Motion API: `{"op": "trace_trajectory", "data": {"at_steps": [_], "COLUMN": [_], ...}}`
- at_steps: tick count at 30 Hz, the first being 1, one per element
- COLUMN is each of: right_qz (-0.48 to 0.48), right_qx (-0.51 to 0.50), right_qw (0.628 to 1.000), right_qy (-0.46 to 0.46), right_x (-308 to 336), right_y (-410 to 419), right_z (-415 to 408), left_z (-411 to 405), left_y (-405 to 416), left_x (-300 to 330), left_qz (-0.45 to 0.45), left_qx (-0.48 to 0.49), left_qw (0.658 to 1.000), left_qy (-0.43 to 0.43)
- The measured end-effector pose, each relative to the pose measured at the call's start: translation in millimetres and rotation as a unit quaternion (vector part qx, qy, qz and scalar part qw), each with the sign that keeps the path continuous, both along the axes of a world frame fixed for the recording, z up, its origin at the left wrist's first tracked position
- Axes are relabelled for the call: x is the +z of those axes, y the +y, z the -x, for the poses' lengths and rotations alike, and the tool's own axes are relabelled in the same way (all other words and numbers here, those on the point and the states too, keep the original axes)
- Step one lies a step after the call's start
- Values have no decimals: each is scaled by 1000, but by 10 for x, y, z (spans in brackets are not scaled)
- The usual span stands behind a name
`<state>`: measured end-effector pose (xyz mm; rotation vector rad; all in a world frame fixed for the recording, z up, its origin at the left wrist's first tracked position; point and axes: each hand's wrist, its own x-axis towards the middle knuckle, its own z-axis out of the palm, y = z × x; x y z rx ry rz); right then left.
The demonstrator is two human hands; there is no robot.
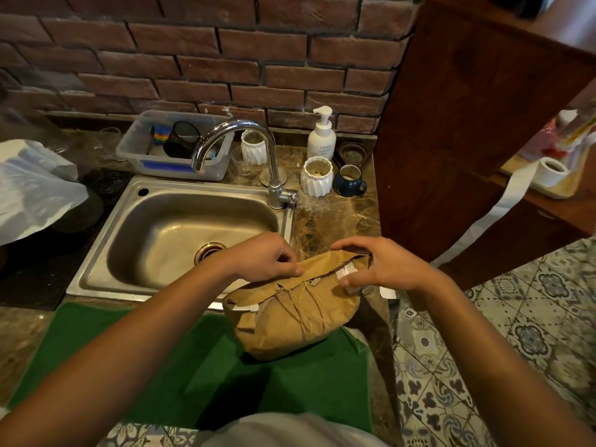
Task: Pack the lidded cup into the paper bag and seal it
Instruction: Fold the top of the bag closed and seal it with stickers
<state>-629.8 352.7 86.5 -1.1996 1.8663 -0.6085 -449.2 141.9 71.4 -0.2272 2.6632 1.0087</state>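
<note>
Pinching the paper bag [292, 312]'s folded top, lower centre, with left hand [263, 258] and right hand [383, 264], we judge the white sticker [346, 272] may misalign if the fold slips.

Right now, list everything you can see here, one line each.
paper bag: one, brown, on the green mat, top folded over
white sticker: one, at the bag's fold under the right fingers
green mat: one, on the counter in front of the sink
sink: one, steel, left of the bag
tap: one, chrome, behind the sink
plastic tub: one, clear, behind the sink
soap bottle: one, white, by the brick wall
ribbed cups: two, white, near the tap
mug: one, dark blue, beside a ribbed cup
left hand: pinching the bag's fold
right hand: on the fold's right end
</note>
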Motion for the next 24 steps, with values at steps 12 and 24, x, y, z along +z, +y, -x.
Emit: {"op": "trace_trajectory", "data": {"at_steps": [12, 24], "right_qz": [-130, -65], "right_qx": [107, 96], "right_qw": [986, 975], "right_qy": [-13, 190], "right_x": [252, -4], "right_y": [-313, -196], "right_z": [43, -74], "left_z": [-56, -296], "left_y": [6, 227], "left_x": [92, 268], "left_qz": [101, 134], "left_qx": [-16, -28], "left_qw": [995, 987], "left_qy": [23, -88]}}
